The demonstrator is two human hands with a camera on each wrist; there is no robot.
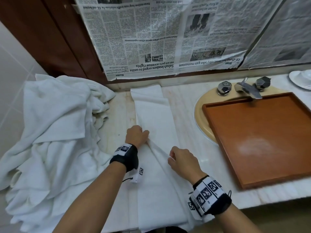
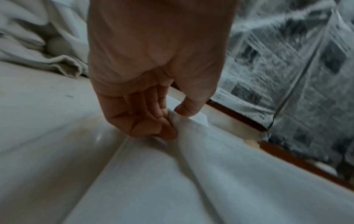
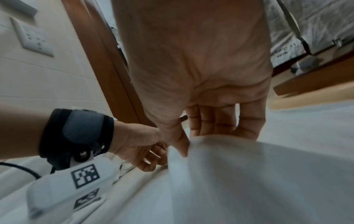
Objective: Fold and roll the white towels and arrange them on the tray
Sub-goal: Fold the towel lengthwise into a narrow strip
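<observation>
A long white towel [image 1: 156,115] lies lengthwise on the marble counter, running from the mirror to the near edge. My left hand [image 1: 137,136] pinches a raised edge of this towel [image 2: 191,128] between thumb and fingers. A little nearer me, my right hand [image 1: 180,158] pinches the same lifted edge of the towel [image 3: 220,159], so a ridge of cloth runs between both hands. A brown wooden tray [image 1: 262,184] sits empty over the sink at the right. My left hand [image 3: 141,145] also shows in the right wrist view.
A heap of crumpled white towels [image 1: 55,132] fills the counter's left side. A chrome tap [image 1: 247,88] with two knobs stands behind the tray. Newspaper [image 1: 151,36] covers the mirror. A white dish [image 1: 301,78] sits at the far right.
</observation>
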